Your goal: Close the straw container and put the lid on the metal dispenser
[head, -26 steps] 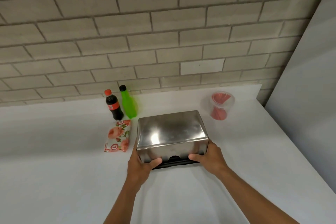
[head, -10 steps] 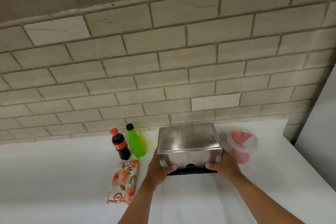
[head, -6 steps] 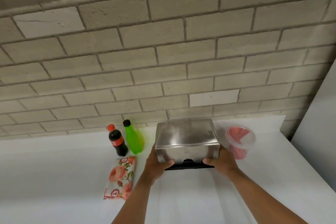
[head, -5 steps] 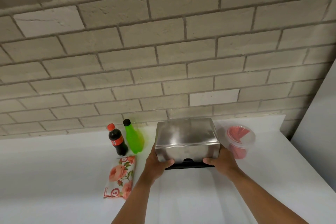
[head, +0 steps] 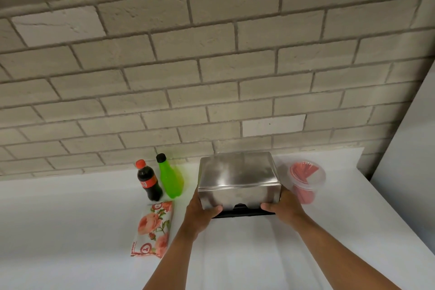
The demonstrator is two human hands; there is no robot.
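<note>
A shiny metal dispenser [head: 237,178] with its steel cover on and a black base stands on the white counter, close to the brick wall. My left hand [head: 200,213] grips its front left corner and my right hand [head: 283,207] grips its front right corner. Just right of the dispenser stands the clear round straw container [head: 307,180] holding red straws, with a clear lid on top. My right hand partly hides the container's lower left side.
A cola bottle [head: 148,181] and a green bottle [head: 170,179] stand left of the dispenser by the wall. A flowered tissue packet [head: 153,228] lies in front of them. A pale panel [head: 404,160] bounds the counter [head: 70,219] on the right.
Both hands have pushed the dispenser back from the counter's middle to near the wall, beside the straw container. Over the last half second nothing has visibly moved.
</note>
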